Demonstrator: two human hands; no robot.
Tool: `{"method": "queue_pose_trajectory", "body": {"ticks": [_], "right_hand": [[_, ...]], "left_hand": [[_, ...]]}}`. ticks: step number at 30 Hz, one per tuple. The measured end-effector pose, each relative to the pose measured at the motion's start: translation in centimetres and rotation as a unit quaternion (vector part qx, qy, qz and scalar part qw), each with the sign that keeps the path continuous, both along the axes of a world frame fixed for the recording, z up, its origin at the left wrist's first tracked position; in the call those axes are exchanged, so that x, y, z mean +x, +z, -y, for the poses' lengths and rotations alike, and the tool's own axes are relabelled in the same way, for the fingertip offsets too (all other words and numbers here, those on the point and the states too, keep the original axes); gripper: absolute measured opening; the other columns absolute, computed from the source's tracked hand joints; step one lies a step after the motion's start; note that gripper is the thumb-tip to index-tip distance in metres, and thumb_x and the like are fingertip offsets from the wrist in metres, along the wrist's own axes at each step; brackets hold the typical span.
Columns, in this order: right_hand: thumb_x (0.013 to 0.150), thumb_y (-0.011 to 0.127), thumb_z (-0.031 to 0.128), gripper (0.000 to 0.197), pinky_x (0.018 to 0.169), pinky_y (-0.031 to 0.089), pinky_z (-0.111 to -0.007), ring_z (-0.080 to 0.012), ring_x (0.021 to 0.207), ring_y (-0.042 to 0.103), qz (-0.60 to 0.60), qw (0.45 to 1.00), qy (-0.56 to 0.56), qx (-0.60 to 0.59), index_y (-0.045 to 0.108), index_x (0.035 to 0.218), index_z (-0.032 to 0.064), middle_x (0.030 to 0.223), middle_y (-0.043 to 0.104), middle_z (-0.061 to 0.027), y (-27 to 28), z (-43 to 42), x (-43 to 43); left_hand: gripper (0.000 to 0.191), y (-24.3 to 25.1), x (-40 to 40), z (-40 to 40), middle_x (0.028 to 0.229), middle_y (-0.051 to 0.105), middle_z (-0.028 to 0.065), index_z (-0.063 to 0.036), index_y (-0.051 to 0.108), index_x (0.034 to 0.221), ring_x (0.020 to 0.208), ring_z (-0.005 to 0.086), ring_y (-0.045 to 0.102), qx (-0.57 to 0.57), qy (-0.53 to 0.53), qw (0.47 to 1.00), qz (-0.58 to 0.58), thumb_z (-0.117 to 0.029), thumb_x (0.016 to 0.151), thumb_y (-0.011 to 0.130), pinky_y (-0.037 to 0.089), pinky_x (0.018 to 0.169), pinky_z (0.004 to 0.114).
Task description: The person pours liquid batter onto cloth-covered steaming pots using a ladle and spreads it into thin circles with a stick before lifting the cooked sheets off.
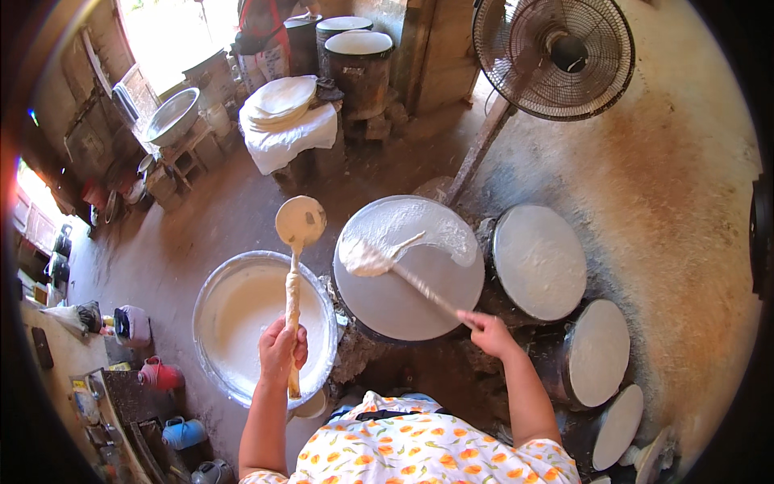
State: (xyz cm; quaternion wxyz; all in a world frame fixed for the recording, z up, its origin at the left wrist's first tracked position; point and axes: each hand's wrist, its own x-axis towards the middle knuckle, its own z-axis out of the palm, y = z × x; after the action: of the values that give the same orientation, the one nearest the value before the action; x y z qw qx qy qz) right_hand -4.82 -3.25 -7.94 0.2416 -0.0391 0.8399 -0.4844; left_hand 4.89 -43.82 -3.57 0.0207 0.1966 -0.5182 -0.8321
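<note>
My left hand (282, 351) is closed around the wrapped handle of a batter-coated ladle (300, 221), whose bowl is raised just past the far rim of a large metal basin (205, 357) of pale batter. My right hand (488, 333) grips the stick of a spreading tool (429, 293). Its batter-covered end rests on a large round griddle (417, 314). Wet batter (411, 218) lies in a curved band over the far part of that griddle, while the near part looks smooth and grey. The shape of the tool's end is hidden by batter.
Several round griddles curve down the right, the nearest one (540, 262) beside the large griddle. A stand fan (553, 57) rises behind. Stacked flatbreads (281, 100) lie on a cloth-covered stand, near a person (263, 36) and metal drums (358, 72). Thermos jugs (162, 375) stand left.
</note>
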Motion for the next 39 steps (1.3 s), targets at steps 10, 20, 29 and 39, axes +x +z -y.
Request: {"method": "queue_pose_trajectory", "body": {"ticks": [10,20,29,39], "right_hand": [[0.071,0.045,-0.007,0.06,0.066,0.041,-0.021,-0.0051,0.072,0.05,0.099,0.983,0.152,0.042,0.057,0.126,0.0138,0.09,0.065,0.0029,1.6,-0.7,-2.7],[0.071,0.047,-0.006,0.056,0.08,0.045,-0.025,-0.0123,0.09,0.061,-0.034,0.987,0.158,-0.022,0.059,0.122,0.0132,0.108,0.067,-0.0089,-0.2,-0.2,-6.1],[0.074,0.047,-0.007,0.054,0.085,0.046,-0.029,-0.0186,0.097,0.062,-0.117,0.992,-0.036,-0.016,0.059,0.122,0.0141,0.112,0.065,-0.0137,-3.4,-4.3,-6.0],[0.073,0.049,-0.004,0.05,0.078,0.049,-0.023,-0.005,0.087,0.06,0.159,0.986,0.032,-0.028,0.063,0.118,0.0132,0.104,0.068,-0.0054,-0.6,-8.4,6.4]], "left_hand": [[0.025,0.2,1.7,-2.2,0.073,0.053,0.0048,0.0007,0.05,0.113,0.045,0.0069,0.044,0.029,0.052,0.998,0.006,-0.013,0.093,0.045,0.037,0.034,0.019],[0.024,0.7,2.1,-5.2,0.073,0.054,0.006,0.0016,0.05,0.111,0.045,0.0076,0.046,0.059,0.085,0.994,-0.019,-0.011,0.092,0.046,0.038,0.035,0.019],[0.024,0.4,4.7,-6.9,0.074,0.054,0.0059,0.0023,0.049,0.112,0.045,0.0078,0.046,0.03,0.107,0.994,-0.003,-0.011,0.093,0.044,0.039,0.035,0.02],[0.026,0.5,5.9,-4.3,0.073,0.054,0.0059,0.0022,0.049,0.114,0.044,0.008,0.045,0.04,0.063,0.997,-0.008,-0.012,0.092,0.046,0.037,0.034,0.019]]}}
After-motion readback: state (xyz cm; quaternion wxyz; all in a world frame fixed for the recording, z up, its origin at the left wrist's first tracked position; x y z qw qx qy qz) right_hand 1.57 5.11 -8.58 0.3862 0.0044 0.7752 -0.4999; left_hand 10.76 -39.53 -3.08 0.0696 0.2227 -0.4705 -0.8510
